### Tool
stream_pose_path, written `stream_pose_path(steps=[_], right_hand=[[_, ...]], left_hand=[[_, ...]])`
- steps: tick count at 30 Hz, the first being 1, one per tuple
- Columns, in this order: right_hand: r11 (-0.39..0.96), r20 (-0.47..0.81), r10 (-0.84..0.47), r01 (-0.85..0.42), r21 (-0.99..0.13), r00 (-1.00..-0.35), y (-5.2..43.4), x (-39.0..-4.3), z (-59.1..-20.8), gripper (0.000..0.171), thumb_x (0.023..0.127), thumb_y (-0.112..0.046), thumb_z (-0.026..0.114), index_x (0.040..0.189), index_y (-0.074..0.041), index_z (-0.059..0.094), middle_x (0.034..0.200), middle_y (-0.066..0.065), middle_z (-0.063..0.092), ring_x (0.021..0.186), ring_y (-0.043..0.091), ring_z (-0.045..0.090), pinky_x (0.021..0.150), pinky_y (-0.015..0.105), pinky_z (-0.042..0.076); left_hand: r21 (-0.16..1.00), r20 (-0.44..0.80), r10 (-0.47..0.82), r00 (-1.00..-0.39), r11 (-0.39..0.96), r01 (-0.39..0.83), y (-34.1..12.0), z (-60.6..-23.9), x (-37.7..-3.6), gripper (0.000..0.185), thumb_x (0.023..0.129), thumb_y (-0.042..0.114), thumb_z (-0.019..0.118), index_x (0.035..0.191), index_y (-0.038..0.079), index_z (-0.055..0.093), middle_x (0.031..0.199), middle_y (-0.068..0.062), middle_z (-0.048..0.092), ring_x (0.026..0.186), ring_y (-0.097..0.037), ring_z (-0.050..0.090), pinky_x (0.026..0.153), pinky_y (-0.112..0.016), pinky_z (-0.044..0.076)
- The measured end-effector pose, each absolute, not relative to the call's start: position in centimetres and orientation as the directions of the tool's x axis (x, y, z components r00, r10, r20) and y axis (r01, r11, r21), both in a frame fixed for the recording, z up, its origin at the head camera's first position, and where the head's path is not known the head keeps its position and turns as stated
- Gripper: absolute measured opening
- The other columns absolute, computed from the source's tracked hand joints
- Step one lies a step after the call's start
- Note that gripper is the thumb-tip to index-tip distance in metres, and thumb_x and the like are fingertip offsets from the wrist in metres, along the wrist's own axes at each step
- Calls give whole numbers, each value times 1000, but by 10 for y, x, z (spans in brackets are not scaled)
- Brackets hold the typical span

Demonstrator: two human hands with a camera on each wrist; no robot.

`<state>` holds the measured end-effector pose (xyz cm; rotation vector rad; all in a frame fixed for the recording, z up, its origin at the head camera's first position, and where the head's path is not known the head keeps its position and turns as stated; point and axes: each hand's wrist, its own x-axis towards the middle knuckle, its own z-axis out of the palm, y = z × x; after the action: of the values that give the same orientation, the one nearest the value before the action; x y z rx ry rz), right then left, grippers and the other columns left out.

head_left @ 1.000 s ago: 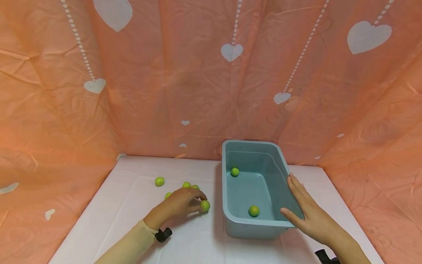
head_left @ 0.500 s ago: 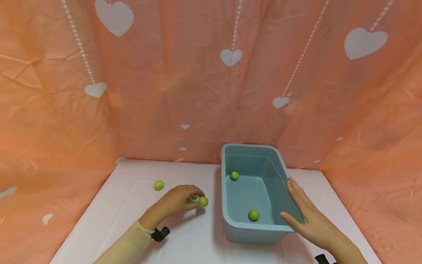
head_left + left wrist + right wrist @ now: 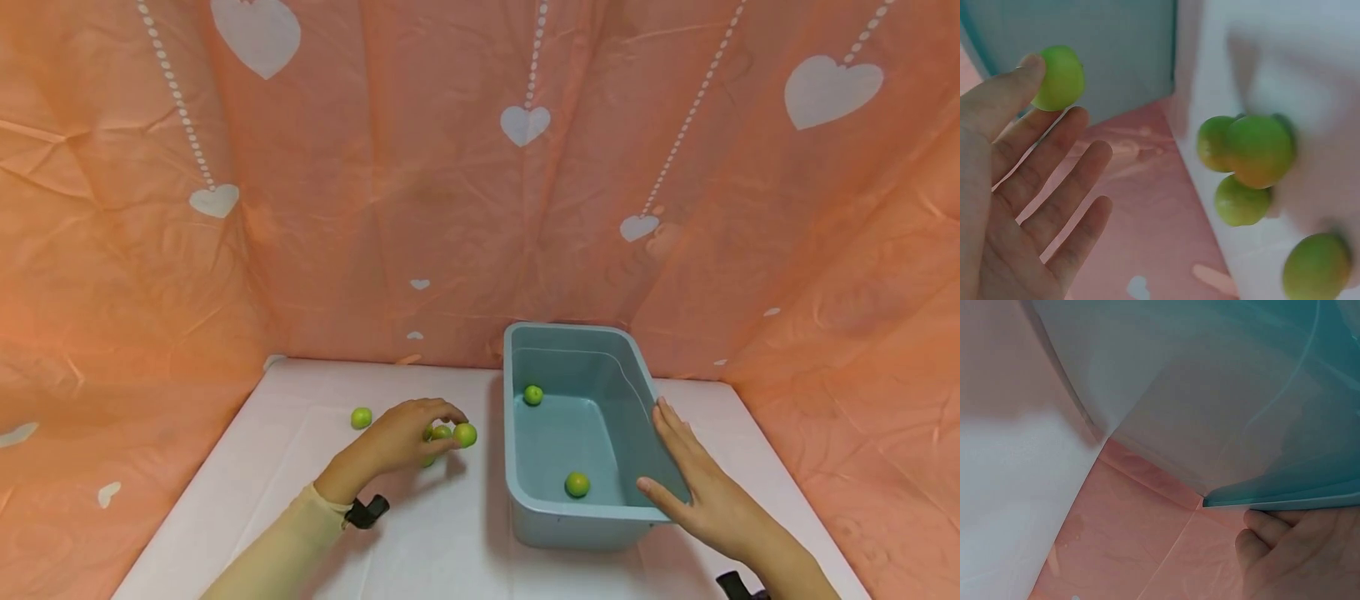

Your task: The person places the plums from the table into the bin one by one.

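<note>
My left hand (image 3: 452,427) pinches a small green ball (image 3: 465,434) at its fingertips, just left of the teal plastic bin (image 3: 558,527). The left wrist view shows that ball (image 3: 1057,78) against the thumb tip, the other fingers spread loosely below it. Three more green balls (image 3: 1249,164) lie clustered on the white table under the hand, and another ball (image 3: 362,417) sits further left. Two green balls (image 3: 533,394) (image 3: 577,484) lie inside the bin. My right hand (image 3: 678,462) rests flat along the bin's right rim, fingers straight, thumb at the front corner.
The white table (image 3: 420,550) is walled by an orange sheet with white hearts (image 3: 375,208) at the back and on both sides. The bin stands against the back sheet. In the right wrist view, the bin's wall (image 3: 1260,394) fills the top.
My left hand has carried the pinched green ball up and slightly towards the bin. The right hand has stayed on the bin's rim.
</note>
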<state>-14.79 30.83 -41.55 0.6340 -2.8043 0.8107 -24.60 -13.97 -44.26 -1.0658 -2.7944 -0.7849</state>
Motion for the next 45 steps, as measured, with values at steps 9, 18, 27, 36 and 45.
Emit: stream_pose_path(steps=[9, 18, 27, 36, 45], right_hand=[[767, 261, -360, -443, -464, -896, 308, -149, -415, 95, 103, -35, 73, 173, -9, 15, 180, 13, 9, 166, 32, 4, 119, 10, -2], [765, 265, -365, -450, -462, -892, 308, -149, -413, 95, 103, -34, 74, 172, -7, 15, 180, 15, 9, 166, 34, 3, 115, 5, -3], [763, 272, -371, -458, -455, -888, 307, -148, -413, 95, 102, -34, 74, 172, -5, 17, 179, 18, 11, 165, 38, 5, 115, 6, -3], [771, 308, -387, -488, -409, -869, 309, -151, -412, 96, 101, -34, 76, 171, -2, 18, 177, 22, 17, 166, 30, 7, 116, 6, -4], [778, 274, -371, -458, -430, -887, 308, -150, -412, 97, 102, -37, 74, 172, -5, 16, 178, 18, 14, 166, 34, 7, 119, 10, -3]], left_hand=[[434, 225, 593, -773, 649, 624, -139, -421, -251, 31, 101, 32, 78, 130, 23, 72, 123, 5, 73, 117, -17, 67, 101, -44, 55], [345, 321, 621, -715, 626, 699, -132, -395, -262, 31, 98, 32, 82, 126, 23, 73, 119, 12, 73, 113, -10, 67, 109, -47, 48], [337, 311, 628, -714, 629, 700, -123, -370, -261, 34, 99, 36, 80, 130, 23, 73, 121, 9, 74, 114, -13, 69, 100, -41, 55], [338, 275, 636, -721, 638, 692, -109, -353, -261, 34, 100, 41, 79, 131, 27, 73, 128, 9, 72, 122, -14, 67, 102, -41, 55], [304, 282, 684, -673, 602, 739, -94, -344, -265, 34, 102, 41, 76, 133, 26, 73, 131, 10, 70, 126, -15, 66, 105, -40, 54]])
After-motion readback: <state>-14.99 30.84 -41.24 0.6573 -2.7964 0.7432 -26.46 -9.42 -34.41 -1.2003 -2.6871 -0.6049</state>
